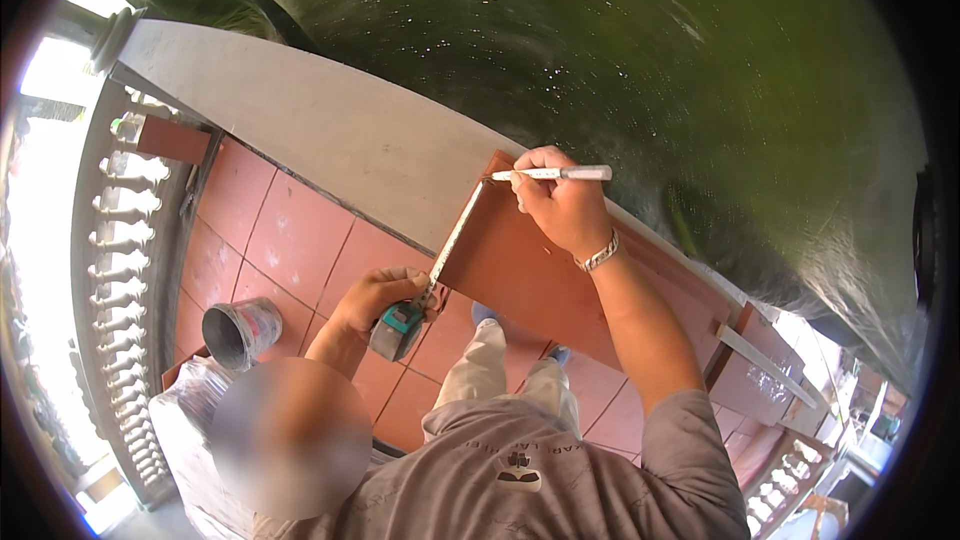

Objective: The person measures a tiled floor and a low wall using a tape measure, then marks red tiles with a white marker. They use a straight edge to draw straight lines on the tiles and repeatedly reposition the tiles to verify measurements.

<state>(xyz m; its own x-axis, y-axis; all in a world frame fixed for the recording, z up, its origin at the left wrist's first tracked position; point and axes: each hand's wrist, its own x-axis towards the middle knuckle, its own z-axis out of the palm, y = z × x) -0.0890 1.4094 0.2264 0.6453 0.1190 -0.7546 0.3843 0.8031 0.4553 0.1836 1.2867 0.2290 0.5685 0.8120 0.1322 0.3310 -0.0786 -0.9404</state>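
Observation:
My left hand (368, 302) is closed around a teal and black tape measure (398, 330), near the tile's left corner. Its pale blade (458, 237) runs out along the left edge of a reddish-brown tile (530, 265). In my right hand (568, 210) a white marker pen (580, 173) is pinched, lying almost level. Its tip meets the tile near the far end of the blade. A bracelet circles my right wrist. Part of my left forearm is covered by a blurred patch.
A wide grey ledge (330, 110) curves past the tile, with green water (640, 50) beyond it. On the red tiled floor (290, 225) stands a dark bucket (240, 332). A white balustrade (125, 230) lines the left, and a pale strip (765, 365) leans at right.

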